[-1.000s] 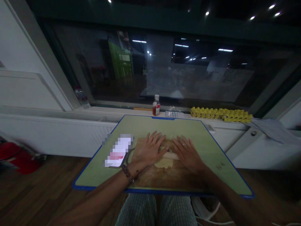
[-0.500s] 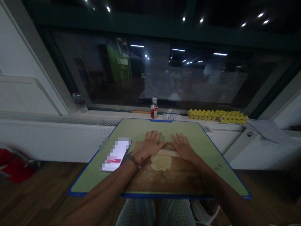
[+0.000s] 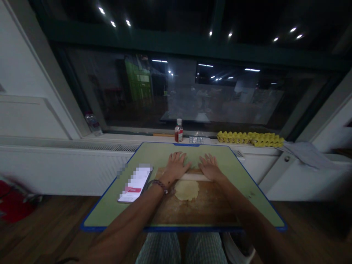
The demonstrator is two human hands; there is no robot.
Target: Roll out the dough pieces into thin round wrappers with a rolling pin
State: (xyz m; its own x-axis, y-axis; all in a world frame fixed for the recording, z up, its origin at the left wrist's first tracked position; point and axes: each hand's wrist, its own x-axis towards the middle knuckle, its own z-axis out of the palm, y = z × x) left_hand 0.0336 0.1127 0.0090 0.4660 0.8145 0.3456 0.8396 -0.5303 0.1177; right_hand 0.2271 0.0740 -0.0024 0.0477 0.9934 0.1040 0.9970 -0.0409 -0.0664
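Holding the left hand [image 3: 176, 165] open and flat, palm down, with fingers stretched out past the rolling pin [image 3: 195, 177]. Holding the right hand [image 3: 210, 167] open too, over the other end, not curling any fingers around the pin. Leaving a gap between the two hands, with the middle of the pin showing. Laying the pin sideways along the far edge of the dough [image 3: 187, 190]. Not telling, from here, if just touching that edge or sitting right past it. Spreading the dough flat and almost round on the wooden board [image 3: 198, 212], on top of the green table [image 3: 156, 150], with bumpy bits along the near edge.

Seemingly making the dough thin. For doing that well, likely needing the same push from both palms, so as not to be making one side skinny and the other fat. Probably going better with soft pushing near the edge, to be saving the rim from getting squashed. Maybe turning the dough a little between rolls, for evening out the bumpy part. Best minding the bracelet [image 3: 161, 183] too, hanging near the dough's left side, for fear of touching and sticking.
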